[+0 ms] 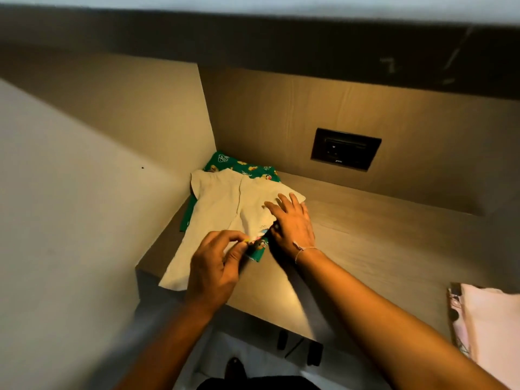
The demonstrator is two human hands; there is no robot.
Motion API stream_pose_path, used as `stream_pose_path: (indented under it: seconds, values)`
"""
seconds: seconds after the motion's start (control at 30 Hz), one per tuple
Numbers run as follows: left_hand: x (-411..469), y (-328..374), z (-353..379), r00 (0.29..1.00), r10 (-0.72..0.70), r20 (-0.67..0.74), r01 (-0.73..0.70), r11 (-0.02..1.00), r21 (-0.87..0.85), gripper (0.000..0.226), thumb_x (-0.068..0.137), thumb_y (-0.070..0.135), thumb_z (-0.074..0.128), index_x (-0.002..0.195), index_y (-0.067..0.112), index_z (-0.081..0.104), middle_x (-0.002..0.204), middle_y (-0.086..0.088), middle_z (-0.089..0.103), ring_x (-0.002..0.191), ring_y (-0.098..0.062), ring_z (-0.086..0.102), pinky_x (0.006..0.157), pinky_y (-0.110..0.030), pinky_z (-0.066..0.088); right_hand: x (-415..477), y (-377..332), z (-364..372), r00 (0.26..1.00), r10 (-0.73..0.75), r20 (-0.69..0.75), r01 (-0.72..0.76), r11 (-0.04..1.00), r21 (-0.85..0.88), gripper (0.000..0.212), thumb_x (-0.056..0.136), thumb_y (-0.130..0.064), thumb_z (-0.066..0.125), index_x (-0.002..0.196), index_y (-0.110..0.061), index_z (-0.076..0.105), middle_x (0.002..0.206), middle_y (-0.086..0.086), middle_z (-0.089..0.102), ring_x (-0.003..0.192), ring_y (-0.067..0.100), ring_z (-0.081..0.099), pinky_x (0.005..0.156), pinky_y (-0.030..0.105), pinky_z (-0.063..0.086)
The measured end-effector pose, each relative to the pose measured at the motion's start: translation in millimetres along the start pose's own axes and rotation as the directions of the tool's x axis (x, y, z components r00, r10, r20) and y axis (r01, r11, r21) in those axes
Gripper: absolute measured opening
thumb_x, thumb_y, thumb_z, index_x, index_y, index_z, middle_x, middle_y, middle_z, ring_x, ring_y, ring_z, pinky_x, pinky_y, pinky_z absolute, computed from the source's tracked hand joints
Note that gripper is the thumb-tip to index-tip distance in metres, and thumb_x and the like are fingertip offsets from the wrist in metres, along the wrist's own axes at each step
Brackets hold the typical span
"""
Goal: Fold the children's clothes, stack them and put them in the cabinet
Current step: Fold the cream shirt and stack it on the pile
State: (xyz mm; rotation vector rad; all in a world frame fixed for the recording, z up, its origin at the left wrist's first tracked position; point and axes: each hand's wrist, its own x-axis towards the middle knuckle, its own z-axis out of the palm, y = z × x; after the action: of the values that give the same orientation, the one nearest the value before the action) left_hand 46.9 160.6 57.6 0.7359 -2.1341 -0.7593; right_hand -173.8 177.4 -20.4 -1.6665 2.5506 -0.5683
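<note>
A cream children's garment (222, 209) lies spread on the wooden shelf (365, 237), in its back left corner. Under it lies a green printed garment (244, 166), showing at the back, along the left side and at the front edge. My left hand (216, 266) pinches the cream garment's front edge where the green cloth shows. My right hand (292, 220) lies flat with straight fingers on the cream garment's right side, pressing it down.
A dark wall socket panel (346, 149) is set in the shelf's back wall. A stack of pale pink folded clothes (489, 330) sits at the right front edge. A side panel (126, 114) closes the shelf on the left. The floor shows below the shelf front.
</note>
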Motion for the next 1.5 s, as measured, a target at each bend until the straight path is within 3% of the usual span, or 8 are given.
stream_pose_path:
  seconds: [0.17, 0.4, 0.7, 0.83, 0.9, 1.07, 1.27, 1.5]
  values:
    - [29, 17, -47, 0.984, 0.02, -0.178, -0.032, 0.997, -0.067, 0.011, 0.093, 0.024, 0.056, 0.1, 0.018, 0.061, 0.095, 0.013, 0.065, 0.084, -0.008, 0.063, 0.064, -0.003, 0.047, 25, 13, -26, 0.969, 0.168, -0.181, -0.144, 0.979, 0.141, 0.029, 0.089, -0.015, 0.055, 0.112, -0.03, 0.066, 0.118, -0.001, 0.064, 0.122, 0.026, 0.05, 0.108, 0.046, 0.034]
    - [81, 27, -116, 0.905, -0.015, -0.425, -0.063, 0.984, -0.168, 0.011, 0.097, 0.048, 0.051, 0.098, 0.044, 0.061, 0.091, 0.023, 0.068, 0.084, -0.006, 0.068, 0.064, -0.021, 0.058, -35, 33, -178, 0.854, 0.152, -0.498, 0.149, 0.846, 0.512, 0.044, 0.068, -0.007, 0.045, 0.096, -0.029, 0.071, 0.092, -0.02, 0.07, 0.088, 0.003, 0.067, 0.079, 0.018, 0.05]
    - [182, 55, -2, 0.982, -0.182, 0.045, 0.182, 0.872, -0.455, 0.012, 0.099, 0.021, 0.053, 0.101, 0.016, 0.063, 0.092, 0.002, 0.069, 0.084, -0.01, 0.066, 0.079, -0.037, 0.057, -59, 89, -257, 0.766, 0.448, -0.46, -0.16, 0.827, 0.539, 0.026, 0.082, 0.016, 0.051, 0.098, 0.007, 0.07, 0.099, 0.023, 0.07, 0.067, -0.018, 0.055, 0.07, 0.006, 0.041]
    - [180, 84, 13, 0.999, -0.013, 0.049, 0.036, 0.859, -0.511, 0.012, 0.098, 0.017, 0.052, 0.098, 0.026, 0.061, 0.093, 0.009, 0.066, 0.084, 0.0, 0.062, 0.077, -0.022, 0.053, -104, 101, -283, 0.67, 0.433, -0.603, -0.102, 0.858, 0.503, 0.035, 0.077, 0.021, 0.045, 0.099, 0.006, 0.068, 0.081, -0.028, 0.07, 0.074, -0.021, 0.057, 0.074, 0.003, 0.043]
    - [160, 83, 9, 0.994, 0.084, 0.065, -0.038, 0.851, -0.524, 0.015, 0.096, 0.018, 0.053, 0.098, 0.032, 0.06, 0.093, 0.012, 0.067, 0.083, 0.004, 0.062, 0.074, -0.014, 0.05, -143, 99, -284, 0.67, 0.397, -0.627, -0.174, 0.905, 0.387, 0.033, 0.082, 0.008, 0.051, 0.103, -0.009, 0.07, 0.091, -0.015, 0.073, 0.082, -0.012, 0.06, 0.081, 0.008, 0.046]
    - [85, 20, 7, 0.923, 0.212, 0.32, -0.094, 0.933, -0.347, 0.019, 0.092, 0.022, 0.053, 0.101, 0.035, 0.062, 0.101, 0.012, 0.067, 0.096, -0.004, 0.062, 0.081, -0.018, 0.051, -248, 82, -216, 0.767, 0.34, -0.545, -0.299, 0.94, 0.166, 0.052, 0.074, 0.003, 0.07, 0.11, -0.035, 0.068, 0.105, -0.012, 0.067, 0.097, -0.002, 0.058, 0.093, 0.004, 0.037]
    - [6, -58, 15, 0.632, 0.071, 0.772, -0.209, 0.975, 0.081, 0.054, 0.086, 0.069, 0.033, 0.101, 0.03, 0.068, 0.127, 0.012, 0.059, 0.129, -0.018, 0.045, 0.104, -0.044, 0.041, -318, 64, -113, 0.919, 0.381, 0.102, -0.39, 0.915, 0.098, 0.06, 0.066, 0.007, 0.07, 0.115, -0.027, 0.07, 0.132, -0.002, 0.061, 0.127, 0.029, 0.053, 0.109, 0.037, 0.031]
    - [29, -39, 61, 0.656, 0.151, 0.739, -0.353, 0.927, 0.124, 0.054, 0.091, 0.061, 0.032, 0.126, 0.03, 0.059, 0.137, 0.009, 0.055, 0.137, -0.016, 0.037, 0.107, -0.048, 0.034, -270, 76, -113, 0.943, 0.331, -0.027, -0.325, 0.936, 0.136, 0.044, 0.089, -0.023, 0.059, 0.13, -0.036, 0.056, 0.135, -0.015, 0.057, 0.135, 0.009, 0.04, 0.111, 0.022, 0.021]
